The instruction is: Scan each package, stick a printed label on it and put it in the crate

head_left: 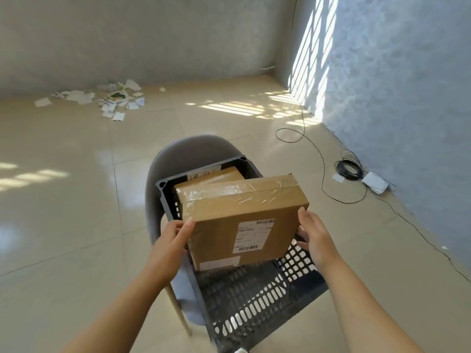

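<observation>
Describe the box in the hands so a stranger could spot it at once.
On the grey chair mid-floor sits a dark slotted crate. There the left hand and right hand hold the near box, tilted. Unlike the far box lying in the crate, it shows a barcode label toward you.

The far end of the crate (254, 304) is filled by a stowed box (216, 175), with the chair back (183, 154) curved close behind. The middle is blocked by the tilted package (242, 225), flanked by the left hand (173, 238) and right hand (314, 236). Room is offered only over the uncovered near floor of the crate and beside the chair.
</observation>
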### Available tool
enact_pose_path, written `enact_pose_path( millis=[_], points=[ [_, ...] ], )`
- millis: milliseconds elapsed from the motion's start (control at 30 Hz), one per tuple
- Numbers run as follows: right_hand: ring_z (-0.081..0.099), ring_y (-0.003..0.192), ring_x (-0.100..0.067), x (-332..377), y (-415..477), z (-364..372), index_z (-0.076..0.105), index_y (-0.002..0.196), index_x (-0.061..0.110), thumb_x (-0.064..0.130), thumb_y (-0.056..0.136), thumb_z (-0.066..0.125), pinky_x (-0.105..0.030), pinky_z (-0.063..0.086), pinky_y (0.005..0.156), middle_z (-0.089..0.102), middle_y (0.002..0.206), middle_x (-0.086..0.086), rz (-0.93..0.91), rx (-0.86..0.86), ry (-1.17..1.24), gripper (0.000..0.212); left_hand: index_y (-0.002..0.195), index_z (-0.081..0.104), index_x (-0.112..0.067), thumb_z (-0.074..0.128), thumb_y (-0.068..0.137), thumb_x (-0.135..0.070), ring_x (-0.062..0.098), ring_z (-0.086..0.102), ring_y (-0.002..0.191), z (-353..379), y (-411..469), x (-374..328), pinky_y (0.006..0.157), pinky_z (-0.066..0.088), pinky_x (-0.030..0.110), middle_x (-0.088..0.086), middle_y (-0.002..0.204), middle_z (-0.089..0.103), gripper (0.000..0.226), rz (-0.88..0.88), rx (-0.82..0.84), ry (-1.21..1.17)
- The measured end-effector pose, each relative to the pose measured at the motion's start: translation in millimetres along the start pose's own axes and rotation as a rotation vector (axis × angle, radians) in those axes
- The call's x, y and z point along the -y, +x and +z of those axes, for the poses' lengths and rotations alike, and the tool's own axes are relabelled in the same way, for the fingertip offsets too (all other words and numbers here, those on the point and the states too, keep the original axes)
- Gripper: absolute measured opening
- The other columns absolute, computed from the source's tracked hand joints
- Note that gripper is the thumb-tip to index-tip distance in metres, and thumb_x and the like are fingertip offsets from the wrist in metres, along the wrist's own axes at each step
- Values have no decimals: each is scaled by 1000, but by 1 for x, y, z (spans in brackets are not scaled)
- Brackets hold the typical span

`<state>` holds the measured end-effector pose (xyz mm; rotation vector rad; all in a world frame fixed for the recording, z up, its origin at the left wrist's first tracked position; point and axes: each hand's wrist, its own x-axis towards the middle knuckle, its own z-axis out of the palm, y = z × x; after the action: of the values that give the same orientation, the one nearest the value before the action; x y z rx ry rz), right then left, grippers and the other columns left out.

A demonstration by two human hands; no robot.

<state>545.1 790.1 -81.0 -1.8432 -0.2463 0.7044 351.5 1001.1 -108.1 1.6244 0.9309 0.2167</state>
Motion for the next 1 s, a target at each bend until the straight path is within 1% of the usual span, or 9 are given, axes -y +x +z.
enact_pose_path(
  millis=[133,233,400,500,600,700,800,900,1000],
  points=[
    [51,96,0,-24,56,3,41,117,39,75,83,34,-28,39,79,55,105,23,144,62,-27,50,101,52,-28,31,77,-78,14,58,89,26,27,19,79,50,38,-5,96,60,60,-172,-88,41],
    [51,91,0,-45,96,7,45,110,40,66,91,35,-34,42,87,55,98,23,235,102,-97,34,101,56,-26,36,84,-70,15,59,89,41,47,33,84,51,42,-4,94,62,51,-287,-161,74],
    [55,97,-12,-64,157,15,48,114,26,51,95,43,-43,49,93,58,106,7,298,144,-192,31,96,54,-38,40,82,-69,8,60,84,54,75,46,61,44,23,-14,89,62,37,-339,-203,225],
    [55,96,-14,-67,187,26,48,114,23,45,97,42,-44,49,92,56,102,7,272,156,-321,29,102,50,-33,46,85,-62,7,60,83,58,94,52,61,43,23,-11,93,61,34,-365,-219,289],
    [53,94,-14,-68,212,40,52,120,18,40,100,38,-34,44,81,56,98,6,238,195,-490,33,93,52,-27,46,89,-53,9,58,81,61,116,55,61,43,24,-7,88,62,27,-357,-228,402],
    [53,113,-24,-66,229,57,48,133,13,37,101,35,-38,43,90,57,122,-5,237,208,-615,41,96,54,-22,44,93,-46,7,55,73,63,139,56,57,40,24,-6,82,60,26,-364,-256,516],
    [48,124,-30,-69,242,68,45,137,10,36,102,35,-41,41,100,53,134,-11,252,211,-665,44,105,53,-15,47,94,-40,16,59,79,66,153,61,71,51,33,2,88,62,28,-429,-269,507],
    [46,127,-30,-76,246,69,43,139,10,37,102,35,-44,40,105,50,138,-11,265,279,-710,47,116,51,-7,54,91,-35,25,59,95,70,157,68,83,51,38,11,106,61,37,-459,-289,512],
    [44,130,-29,-78,245,70,40,142,13,39,102,34,-46,38,107,48,141,-9,271,292,-713,49,130,42,-9,58,90,-30,27,57,105,73,156,71,87,49,39,13,119,58,48,-440,-340,448]
  ],
)
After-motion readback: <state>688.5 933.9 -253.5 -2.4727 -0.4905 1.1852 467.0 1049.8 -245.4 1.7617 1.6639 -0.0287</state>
